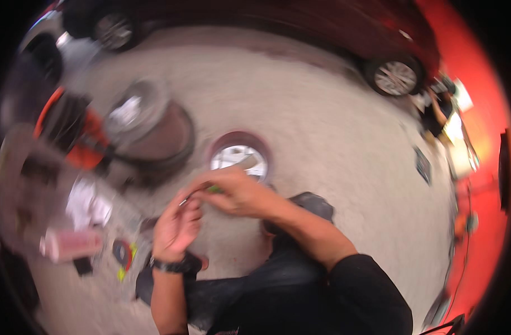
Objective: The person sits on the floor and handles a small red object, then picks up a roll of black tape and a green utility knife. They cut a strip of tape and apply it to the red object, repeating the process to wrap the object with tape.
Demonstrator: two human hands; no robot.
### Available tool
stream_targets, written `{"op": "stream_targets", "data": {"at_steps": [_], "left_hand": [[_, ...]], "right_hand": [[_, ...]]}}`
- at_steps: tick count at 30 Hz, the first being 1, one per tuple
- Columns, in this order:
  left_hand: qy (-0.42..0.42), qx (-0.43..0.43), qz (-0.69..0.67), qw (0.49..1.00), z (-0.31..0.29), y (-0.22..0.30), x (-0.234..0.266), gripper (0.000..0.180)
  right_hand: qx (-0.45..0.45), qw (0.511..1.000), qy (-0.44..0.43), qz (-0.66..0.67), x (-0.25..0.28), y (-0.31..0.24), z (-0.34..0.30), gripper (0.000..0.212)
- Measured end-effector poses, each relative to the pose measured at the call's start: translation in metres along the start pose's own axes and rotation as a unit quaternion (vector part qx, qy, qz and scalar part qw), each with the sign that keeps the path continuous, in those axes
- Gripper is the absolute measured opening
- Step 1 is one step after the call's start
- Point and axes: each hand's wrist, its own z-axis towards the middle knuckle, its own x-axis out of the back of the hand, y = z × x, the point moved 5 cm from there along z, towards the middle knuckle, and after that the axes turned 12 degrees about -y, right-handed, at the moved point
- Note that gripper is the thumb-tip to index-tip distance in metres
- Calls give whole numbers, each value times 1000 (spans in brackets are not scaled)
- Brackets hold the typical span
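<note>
Marks in faint pink, maybe print, low on the person's black short-sleeved shirt (317,304); too blurred for me to read from here. Pale pink translucent bottle (74,244) off to the person's left: any label also smeared beyond reading.

Slim dark object with a shiny metal tip (194,195) is held up between the two hands, in front of the body. Bit of bright green shows by its right end; too small and blurred to say what it is. Right hand (236,190) has its fingers pinched on it. Left hand (178,229), black wristband (170,264) below it, has curled fingers right at the metal tip; can't tell whether they grip it or just touch.

Just beyond the hands, on the pale grey floor (345,145): round maroon-rimmed container (241,135), white stuff inside. Big grey lidded drum (160,131) stands farther left, next to a black-and-orange machine (90,139). Dark red car (311,22) across the back, bright red wall (479,234) to the right, another person (438,111) near it.
</note>
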Motion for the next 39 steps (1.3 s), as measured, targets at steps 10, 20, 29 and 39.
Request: {"op": "stream_targets", "data": {"at_steps": [10,20,29,39], "left_hand": [[-57,-139,20,989,-10,45,3,32],[-49,-206,90,973,-26,73,10,29],[111,-302,218,921,-29,65,5,34],[93,-330,435,833,-17,40,-37,26]], "right_hand": [[-231,902,190,311,-20,92,4,37],[-341,834,12,433,-148,93,-17,34],[-186,963,188,53,-38,47,3,27],[-215,959,123,138,-39,30,2,23]]}}
